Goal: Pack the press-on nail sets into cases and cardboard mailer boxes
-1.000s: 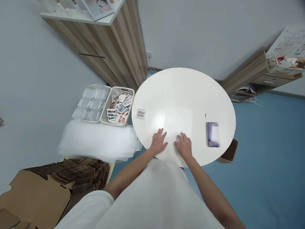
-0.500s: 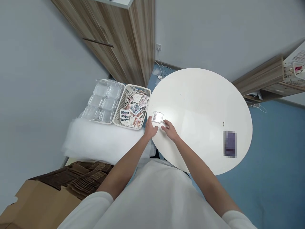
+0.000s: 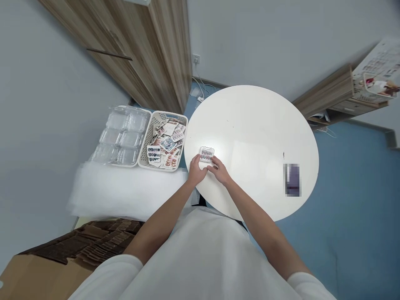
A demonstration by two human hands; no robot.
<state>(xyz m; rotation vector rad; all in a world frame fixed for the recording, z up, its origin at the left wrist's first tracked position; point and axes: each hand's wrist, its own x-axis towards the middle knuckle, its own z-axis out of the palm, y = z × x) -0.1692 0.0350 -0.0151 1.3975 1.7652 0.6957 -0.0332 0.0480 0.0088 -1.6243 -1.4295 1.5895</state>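
Note:
A small clear plastic box (image 3: 207,153) lies at the near left of the round white table (image 3: 259,116). Inside it show rows of pinkish false nails on a card. My left hand (image 3: 196,171) holds the box's left side, its index finger along the edge. On the opposite side, my right hand (image 3: 220,170) has its fingertips on the lower right corner. Both thumbs come close together below the box. Left of the table, a white basket (image 3: 142,160) is filled with several cards of false nails (image 3: 168,144) in various colours.
Clear plastic boxes (image 3: 120,135) stand in a second basket at the left. White foam wrap (image 3: 125,189) lies in front of them, above an open cardboard box (image 3: 40,266). A blurred purple object (image 3: 293,180) rests at the table's right. A wooden cabinet (image 3: 150,54) stands behind.
My right hand has closed in on the box, which it stood slightly apart from before. The false nails now show where glare and white covered most of the box. The view has shifted slightly.

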